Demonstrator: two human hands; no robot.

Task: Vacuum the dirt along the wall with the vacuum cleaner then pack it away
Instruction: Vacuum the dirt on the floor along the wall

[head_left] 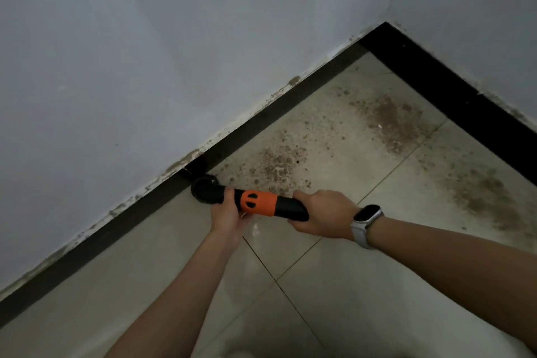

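A black and orange handheld vacuum cleaner [257, 202] lies nearly level above the tiled floor, its round black head [205, 190] close to the black skirting [162, 200] at the foot of the wall. My left hand [228, 211] grips it from below, just behind the head. My right hand [321, 213], with a watch on the wrist, grips the black rear end. Brown dirt [279, 166] is strewn on the tiles right of the head, with more dirt [392, 119] toward the corner.
Two pale walls [145, 52] meet at a corner at the upper right, both edged by black skirting. A further dirt patch [482, 192] lies on the tiles at the right. Beige floor tiles [363, 299] spread out below my arms.
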